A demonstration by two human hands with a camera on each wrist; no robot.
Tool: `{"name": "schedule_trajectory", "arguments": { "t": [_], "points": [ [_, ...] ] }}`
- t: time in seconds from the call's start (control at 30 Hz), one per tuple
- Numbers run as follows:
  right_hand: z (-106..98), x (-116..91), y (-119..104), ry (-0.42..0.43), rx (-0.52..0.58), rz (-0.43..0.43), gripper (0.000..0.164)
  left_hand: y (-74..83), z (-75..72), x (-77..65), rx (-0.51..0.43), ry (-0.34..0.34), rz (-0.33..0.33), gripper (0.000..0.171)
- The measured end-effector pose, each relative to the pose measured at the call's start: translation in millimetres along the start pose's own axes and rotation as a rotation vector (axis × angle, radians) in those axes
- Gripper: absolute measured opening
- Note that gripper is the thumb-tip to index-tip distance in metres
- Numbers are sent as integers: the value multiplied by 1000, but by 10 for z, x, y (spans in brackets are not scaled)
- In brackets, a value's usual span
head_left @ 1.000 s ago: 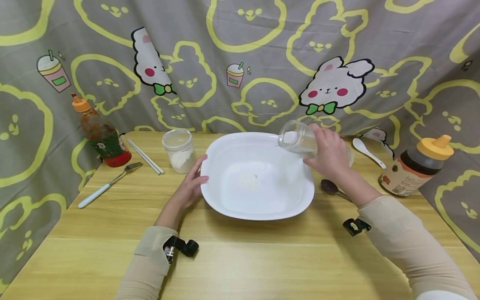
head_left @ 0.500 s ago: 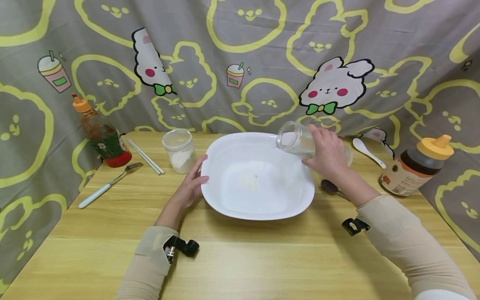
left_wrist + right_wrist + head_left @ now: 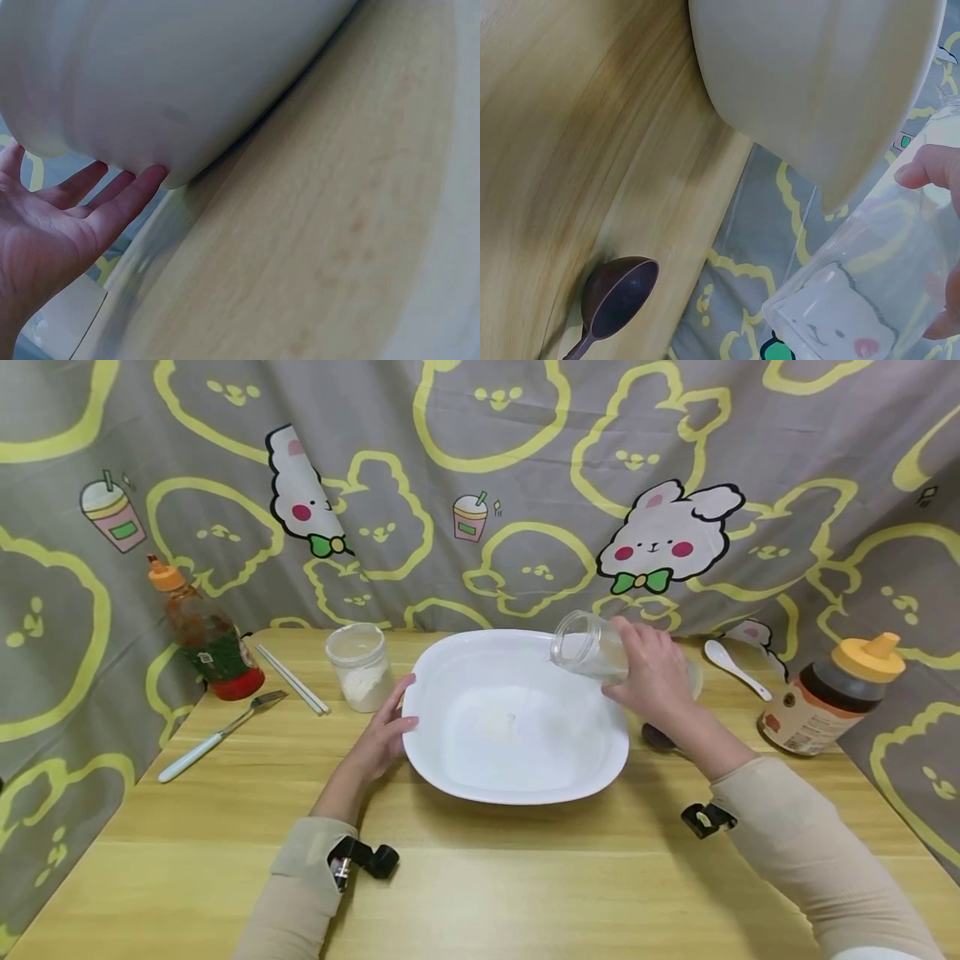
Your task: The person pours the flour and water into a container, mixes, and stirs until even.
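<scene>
A white basin [image 3: 517,760] stands at the middle of the wooden table. My left hand [image 3: 384,735] holds its left rim, thumb over the edge; in the left wrist view several fingers [image 3: 124,199] touch the outer wall from below. With my right hand [image 3: 652,668] I grip a clear jar [image 3: 588,647], tipped with its mouth leftward over the basin's back right part. Whether liquid runs from it I cannot tell. A faint pale patch shows on the basin floor. Below my right forearm lies a dark brown spoon [image 3: 619,296], partly hidden in the head view.
A jar of white powder [image 3: 362,672] stands left of the basin. Farther left are chopsticks [image 3: 291,678], a fork [image 3: 225,731] and a red sauce bottle [image 3: 213,643]. A white spoon [image 3: 735,668] and a yellow-capped bottle [image 3: 832,697] stand right. A patterned curtain [image 3: 517,485] hangs behind.
The jar and my right hand have shifted slightly left over the basin. My left hand stays at the rim. The whole head view has moved down a little.
</scene>
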State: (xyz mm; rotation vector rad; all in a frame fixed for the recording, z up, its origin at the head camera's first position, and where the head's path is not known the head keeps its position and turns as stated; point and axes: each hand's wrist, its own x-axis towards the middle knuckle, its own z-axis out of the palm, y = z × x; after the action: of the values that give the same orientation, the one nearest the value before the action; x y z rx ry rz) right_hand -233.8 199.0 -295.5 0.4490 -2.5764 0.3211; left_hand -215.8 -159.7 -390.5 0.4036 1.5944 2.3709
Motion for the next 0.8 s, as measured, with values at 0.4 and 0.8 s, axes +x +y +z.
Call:
{"name": "schedule_trajectory", "arguments": {
  "t": [0.4, 0.8],
  "points": [
    [47, -52, 32, 14, -25, -18, 78, -9, 9, -14, 28, 9, -7, 69],
    [46, -52, 15, 9, -28, -23, 79, -4, 9, -24, 21, 12, 3, 69]
  ]
}}
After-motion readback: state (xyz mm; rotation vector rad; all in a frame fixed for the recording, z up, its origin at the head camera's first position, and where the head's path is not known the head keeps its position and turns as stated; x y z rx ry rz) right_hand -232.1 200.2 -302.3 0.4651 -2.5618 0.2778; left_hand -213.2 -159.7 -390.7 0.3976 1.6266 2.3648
